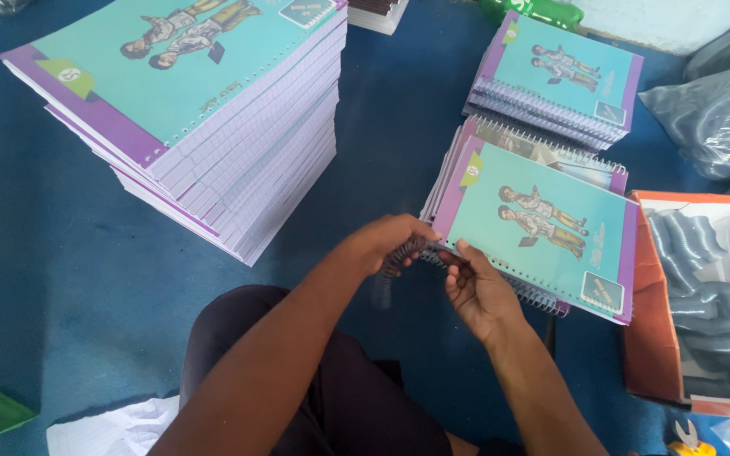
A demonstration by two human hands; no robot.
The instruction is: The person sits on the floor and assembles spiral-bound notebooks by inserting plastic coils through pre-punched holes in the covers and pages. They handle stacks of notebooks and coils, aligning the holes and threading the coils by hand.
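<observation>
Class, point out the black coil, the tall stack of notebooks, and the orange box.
Coil (pixel 394 260), head view, middle of the spiral by the left hand.
Tall stack (pixel 247 160), head view, page edges.
Orange box (pixel 645 321), head view, left wall.

the notebook has a teal cover with a purple edge band, a small green tab and two cartoon figures in grey and tan; the tall stack shows the same cover over white, faintly lined pages. the spiral coil is black, the floor deep blue, the box orange
</observation>
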